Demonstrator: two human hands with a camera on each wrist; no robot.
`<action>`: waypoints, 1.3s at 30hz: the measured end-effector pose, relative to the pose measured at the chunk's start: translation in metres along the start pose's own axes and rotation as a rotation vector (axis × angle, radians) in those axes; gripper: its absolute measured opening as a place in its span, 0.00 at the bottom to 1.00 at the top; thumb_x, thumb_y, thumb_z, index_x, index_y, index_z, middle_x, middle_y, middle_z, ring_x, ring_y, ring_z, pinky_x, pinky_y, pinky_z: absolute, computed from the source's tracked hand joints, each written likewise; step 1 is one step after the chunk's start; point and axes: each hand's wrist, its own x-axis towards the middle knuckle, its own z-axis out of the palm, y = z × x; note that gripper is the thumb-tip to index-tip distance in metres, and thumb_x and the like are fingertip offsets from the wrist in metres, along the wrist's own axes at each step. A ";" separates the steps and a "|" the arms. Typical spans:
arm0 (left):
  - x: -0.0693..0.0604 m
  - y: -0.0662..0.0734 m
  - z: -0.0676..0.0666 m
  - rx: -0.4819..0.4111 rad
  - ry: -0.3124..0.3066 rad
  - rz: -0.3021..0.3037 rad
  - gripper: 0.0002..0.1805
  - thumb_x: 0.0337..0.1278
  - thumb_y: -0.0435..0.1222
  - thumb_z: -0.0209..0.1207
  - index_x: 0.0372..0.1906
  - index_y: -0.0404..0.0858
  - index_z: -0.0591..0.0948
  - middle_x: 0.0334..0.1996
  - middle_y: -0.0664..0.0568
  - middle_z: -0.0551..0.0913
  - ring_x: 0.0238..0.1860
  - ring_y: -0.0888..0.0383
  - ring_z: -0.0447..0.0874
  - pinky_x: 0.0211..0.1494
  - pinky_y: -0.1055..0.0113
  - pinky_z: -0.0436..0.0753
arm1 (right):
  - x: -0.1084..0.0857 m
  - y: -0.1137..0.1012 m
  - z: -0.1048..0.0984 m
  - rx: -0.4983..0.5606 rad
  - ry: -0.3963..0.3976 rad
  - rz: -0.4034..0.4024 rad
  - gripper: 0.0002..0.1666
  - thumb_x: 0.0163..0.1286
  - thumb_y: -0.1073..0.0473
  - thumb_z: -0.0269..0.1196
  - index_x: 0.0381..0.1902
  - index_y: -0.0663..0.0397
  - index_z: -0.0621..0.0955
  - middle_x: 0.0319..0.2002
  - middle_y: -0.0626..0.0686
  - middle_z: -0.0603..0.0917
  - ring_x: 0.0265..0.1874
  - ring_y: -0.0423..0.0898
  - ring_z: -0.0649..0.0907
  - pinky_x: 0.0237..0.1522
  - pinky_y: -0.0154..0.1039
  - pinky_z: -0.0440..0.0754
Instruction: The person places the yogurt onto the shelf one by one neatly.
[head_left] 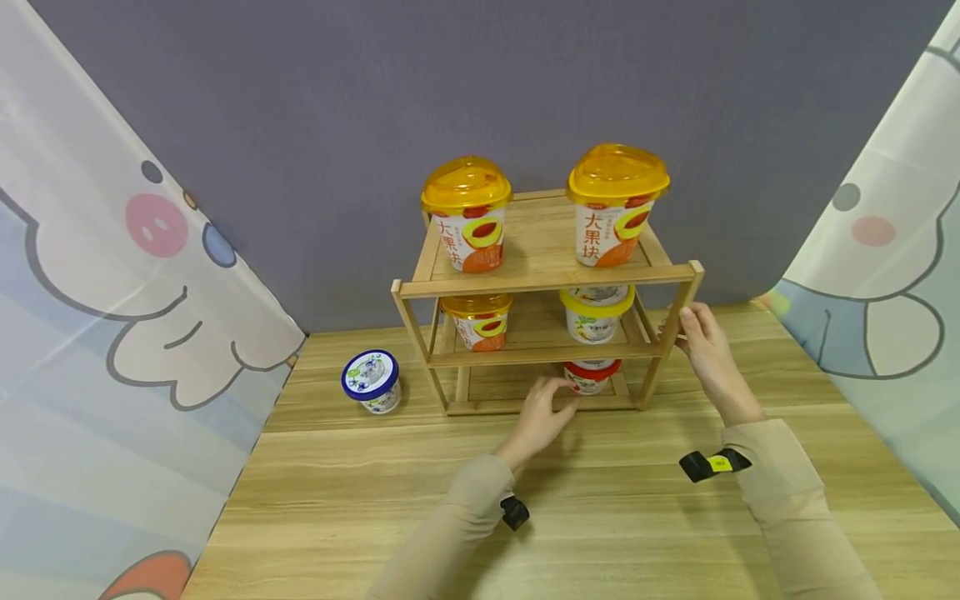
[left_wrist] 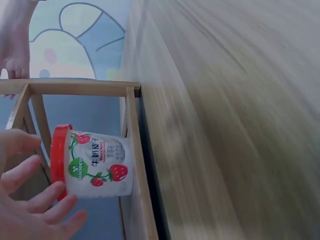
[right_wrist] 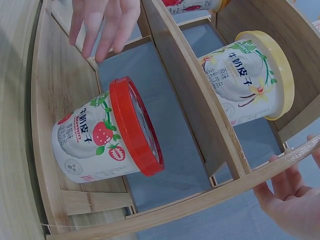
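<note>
A small wooden three-tier shelf rack (head_left: 540,283) stands on the table against the wall. On its bottom tier, towards the right, sits an upright strawberry tub with a red lid (left_wrist: 100,165). My left hand (head_left: 542,408) is at the front of that tier, just left of the tub, its fingers spread beside the red lid and holding nothing. My right hand (head_left: 703,342) grips the rack's right front post, with fingers on either side of the wood in the right wrist view. Above the strawberry tub, a yellow-lidded tub (right_wrist: 247,77) stands on the middle tier.
Two large peach-printed yogurt cups, the left one (head_left: 468,217) and the right one (head_left: 615,208), stand on the top tier. Another orange-lidded cup (head_left: 480,323) is on the middle tier's left. A blue-lidded tub (head_left: 372,382) sits on the table left of the rack. Cartoon curtains flank both sides.
</note>
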 end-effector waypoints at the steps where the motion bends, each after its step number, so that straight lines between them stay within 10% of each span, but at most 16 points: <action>1: -0.002 0.000 -0.002 0.015 -0.013 0.011 0.16 0.57 0.36 0.54 0.51 0.39 0.73 0.51 0.47 0.70 0.53 0.51 0.68 0.54 0.58 0.71 | 0.000 0.000 0.000 0.002 0.000 -0.001 0.13 0.69 0.53 0.44 0.45 0.53 0.68 0.36 0.47 0.73 0.36 0.35 0.76 0.40 0.24 0.73; 20: -0.044 -0.003 -0.045 0.228 -0.180 0.129 0.16 0.58 0.42 0.53 0.50 0.42 0.74 0.49 0.51 0.74 0.51 0.52 0.72 0.53 0.59 0.72 | -0.001 -0.002 0.000 -0.019 -0.006 -0.003 0.13 0.70 0.53 0.43 0.45 0.54 0.68 0.35 0.44 0.73 0.36 0.37 0.76 0.40 0.24 0.73; 39: -0.081 -0.021 -0.095 0.219 -0.004 0.129 0.13 0.55 0.36 0.56 0.47 0.39 0.76 0.45 0.50 0.75 0.48 0.52 0.74 0.50 0.57 0.74 | -0.001 -0.003 0.000 -0.026 -0.006 -0.001 0.12 0.70 0.54 0.43 0.45 0.53 0.67 0.36 0.44 0.73 0.37 0.37 0.76 0.40 0.23 0.73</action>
